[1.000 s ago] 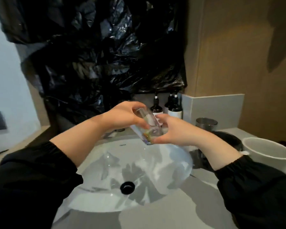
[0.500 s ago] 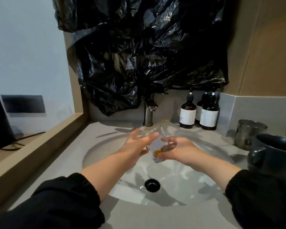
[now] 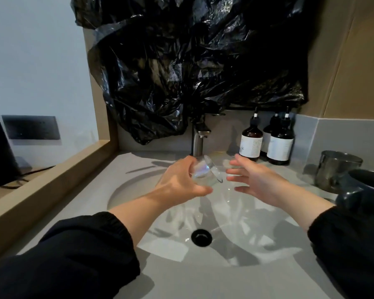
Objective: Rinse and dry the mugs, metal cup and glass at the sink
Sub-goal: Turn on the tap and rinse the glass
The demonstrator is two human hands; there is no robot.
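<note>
Head view, items at the sink.

- Glass (image 3: 205,174): clear tumbler, tilted, held over the sink (image 3: 136,186) just in front of the tap (image 3: 198,141).
- Left hand (image 3: 179,183): fingers and thumb curled round the glass.
- Right hand (image 3: 254,183): fingers spread wide, holding nothing, just beside the glass; contact cannot be told.
- Drain (image 3: 201,237): black ring at the basin bottom.
- Metal cup (image 3: 337,169): upright on the grey worktop (image 3: 181,281), right of the basin.
- Dark mug (image 3: 365,188): upright, just in front of the metal cup, partly cut off by the frame edge.
- Pump bottles (image 3: 251,143): three, brown, white labels, grouped at the back right; print too small to read.
- Black plastic sheet (image 3: 192,61): crumpled, hanging on the wall above the tap.
</note>
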